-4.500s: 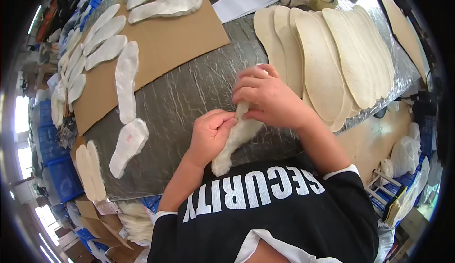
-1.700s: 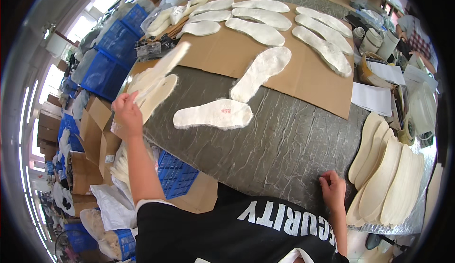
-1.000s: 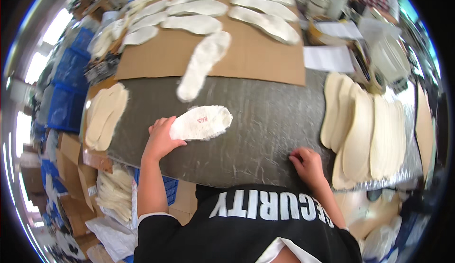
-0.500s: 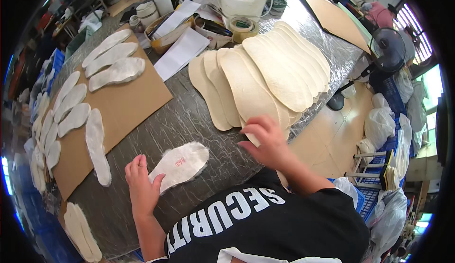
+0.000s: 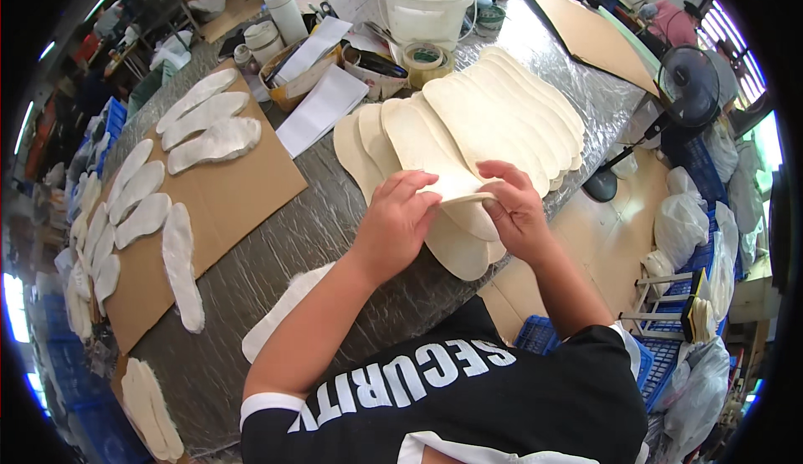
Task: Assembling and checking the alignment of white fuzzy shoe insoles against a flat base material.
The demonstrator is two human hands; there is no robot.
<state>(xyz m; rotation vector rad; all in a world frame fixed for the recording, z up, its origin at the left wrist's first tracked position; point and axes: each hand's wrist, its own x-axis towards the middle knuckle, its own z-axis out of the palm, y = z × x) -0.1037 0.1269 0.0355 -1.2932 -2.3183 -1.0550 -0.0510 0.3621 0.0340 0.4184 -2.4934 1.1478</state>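
While our left hand [image 5: 400,217] and right hand [image 5: 512,209] are pinching one insole's [image 5: 435,163] near edge, it is flexing like a thin, light sheet. We are judging the edge the best hold.

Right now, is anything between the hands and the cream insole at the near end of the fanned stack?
Nothing visible. The left hand and right hand already pinch the cream insole at its near end, directly on the fanned stack.
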